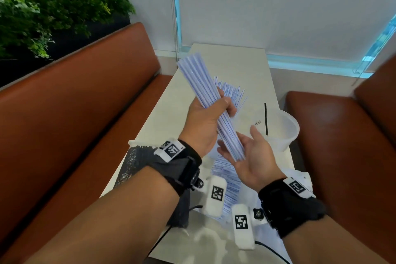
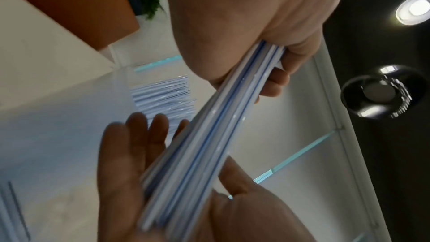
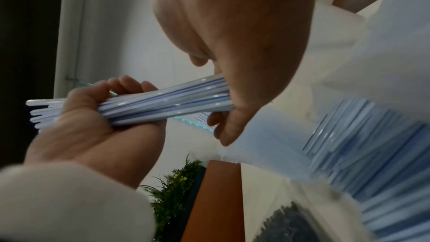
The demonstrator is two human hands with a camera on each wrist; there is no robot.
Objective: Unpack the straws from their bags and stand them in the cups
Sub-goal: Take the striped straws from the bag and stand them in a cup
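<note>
My left hand (image 1: 206, 118) grips a thick bundle of blue-and-white wrapped straws (image 1: 199, 83) around its middle, held slanted above the table. The bundle's lower end butts against the palm of my right hand (image 1: 255, 161), which lies palm up with fingers straight. In the left wrist view the bundle (image 2: 221, 135) runs from my left hand (image 2: 256, 25) down to my right hand (image 2: 130, 154). In the right wrist view my left hand (image 3: 88, 117) wraps the bundle (image 3: 163, 104). A clear plastic cup (image 1: 282, 130) at the right holds one black straw (image 1: 266, 118).
More wrapped straws (image 1: 232, 92) lie fanned on the pale table (image 1: 235, 58) beyond my hands, and others (image 1: 224, 178) lie in clear plastic under my wrists. A bag of black straws (image 1: 137, 163) sits near the left edge. Brown benches (image 1: 85, 103) flank the table.
</note>
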